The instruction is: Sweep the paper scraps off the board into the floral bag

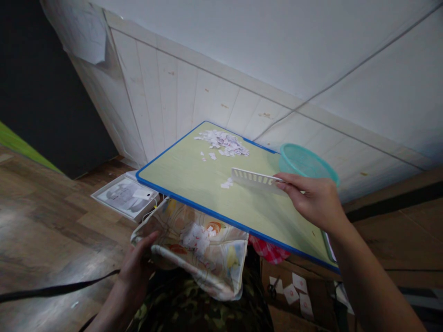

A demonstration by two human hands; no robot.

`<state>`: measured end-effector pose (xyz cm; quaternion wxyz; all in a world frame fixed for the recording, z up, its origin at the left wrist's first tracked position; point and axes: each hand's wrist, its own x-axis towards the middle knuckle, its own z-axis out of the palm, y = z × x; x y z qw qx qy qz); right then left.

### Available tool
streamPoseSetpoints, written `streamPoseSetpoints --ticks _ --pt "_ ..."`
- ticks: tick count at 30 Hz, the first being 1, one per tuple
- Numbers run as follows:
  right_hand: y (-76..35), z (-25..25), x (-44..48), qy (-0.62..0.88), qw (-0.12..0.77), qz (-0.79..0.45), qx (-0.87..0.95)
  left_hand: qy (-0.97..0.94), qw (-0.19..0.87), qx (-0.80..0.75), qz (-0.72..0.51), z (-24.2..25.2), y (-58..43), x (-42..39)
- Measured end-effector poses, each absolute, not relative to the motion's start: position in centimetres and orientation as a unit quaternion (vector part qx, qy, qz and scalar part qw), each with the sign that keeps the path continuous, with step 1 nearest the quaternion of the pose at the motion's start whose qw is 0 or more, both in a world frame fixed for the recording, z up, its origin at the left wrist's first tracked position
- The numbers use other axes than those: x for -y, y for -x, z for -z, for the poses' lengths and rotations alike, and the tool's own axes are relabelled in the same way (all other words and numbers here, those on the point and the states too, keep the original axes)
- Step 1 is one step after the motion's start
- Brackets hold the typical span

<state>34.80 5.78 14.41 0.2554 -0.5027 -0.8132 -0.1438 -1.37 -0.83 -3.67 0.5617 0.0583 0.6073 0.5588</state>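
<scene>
My right hand (pixel 311 196) pinches one end of a white slotted plastic piece (pixel 254 176), held low over a pale green board with a blue rim (pixel 194 173). A few white paper scraps (pixel 227 183) lie by its far end. Farther back on the board is a heap of torn paper scraps (pixel 224 142). Below the board's near edge, my left hand (pixel 140 258) grips the left side of a fruit-print cloth (pixel 233 256). The cloth sags open like a pouch, with more paper bits (pixel 197 237) inside. Some left fingers are hidden by the cloth.
A turquoise plastic bowl (pixel 308 161) stands at the board's right rear, against the white panelled wall (pixel 194 87). At left is a white box (pixel 124 196). Scissors (pixel 272 289) and printed cards (pixel 291 293) lie below right, near a red checked cloth (pixel 268 249).
</scene>
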Motion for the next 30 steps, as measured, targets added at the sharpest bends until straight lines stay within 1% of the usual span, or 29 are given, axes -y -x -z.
streamPoseSetpoints --ticks 6,11,19,24,30 --pt "-34.6 -14.5 -6.2 0.516 0.272 0.136 0.801 -0.045 0.573 -0.611 -0.545 2.2 1.1 0.7" --pt "-34.8 -13.3 -6.6 0.533 0.303 0.121 0.781 -0.039 0.576 -0.61 -0.542 2.1 1.1 0.6" --pt "-34.0 -11.6 -2.6 0.545 0.319 0.058 0.773 -0.052 0.585 -0.602 -0.541 2.9 1.4 0.8" --pt "-33.2 -9.7 -2.6 0.551 0.382 0.095 0.736 -0.041 0.576 -0.612 -0.54 2.6 1.3 0.8" --pt "-32.4 -8.3 -3.2 0.505 0.378 0.081 0.772 -0.034 0.567 -0.614 -0.548 2.0 1.1 0.7"
